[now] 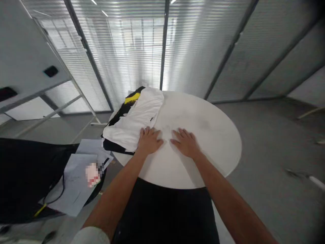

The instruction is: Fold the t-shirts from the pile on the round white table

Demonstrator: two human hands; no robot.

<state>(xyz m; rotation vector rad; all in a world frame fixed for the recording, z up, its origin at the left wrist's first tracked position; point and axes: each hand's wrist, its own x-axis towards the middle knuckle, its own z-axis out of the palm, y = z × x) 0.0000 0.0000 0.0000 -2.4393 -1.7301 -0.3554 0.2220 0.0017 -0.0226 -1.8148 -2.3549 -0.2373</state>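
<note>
My left hand (149, 140) lies flat with spread fingers, partly on the table and against the lower right edge of a white garment (137, 117). That garment is spread over darker cloth (116, 145), black with a yellow patch (132, 98), at the table's left side. My right hand (186, 142) rests open on the bare top of the round white table (215, 135), fingers spread and holding nothing. A gap of tabletop separates the two hands.
To the left, a black surface (30, 169) carries white paper sheets (73, 179) and a dark cord. A whiteboard on a metal frame (83, 96) stands behind it. Glass partitions with blinds (137, 51) rise beyond the table. Grey floor (269, 145) extends on the right.
</note>
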